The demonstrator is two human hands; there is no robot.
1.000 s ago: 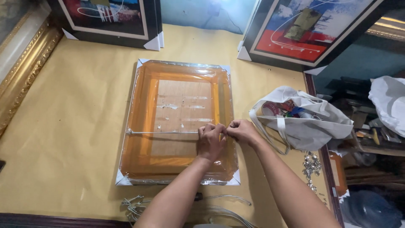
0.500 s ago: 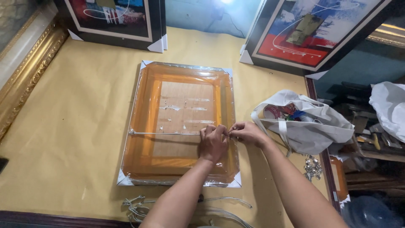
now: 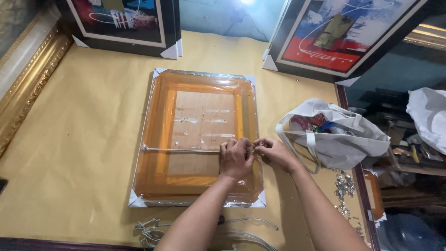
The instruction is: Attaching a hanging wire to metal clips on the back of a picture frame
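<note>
Tan paper (image 3: 83,139) covers our bench, and the orange-backed frame (image 3: 200,139), face down in glossy film, lies flat at its middle. Our left hand (image 3: 236,157) and right hand (image 3: 274,152) pinch the taut wire (image 3: 181,150) near the right edge; it could slip loose or tear the film. White cloth bag (image 3: 344,139) slumps beside.

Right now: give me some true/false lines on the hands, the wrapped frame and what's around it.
1. Both hands, left hand and right hand, meet at the wire near the right edge of the wrapped frame. True.
2. The frame lies picture side up. False: its backing board faces up.
3. A white cloth bag sits right of the frame. True.
4. The wire runs top to bottom. False: it runs across, left to right.
5. The table covering is blue. False: tan paper.
</note>
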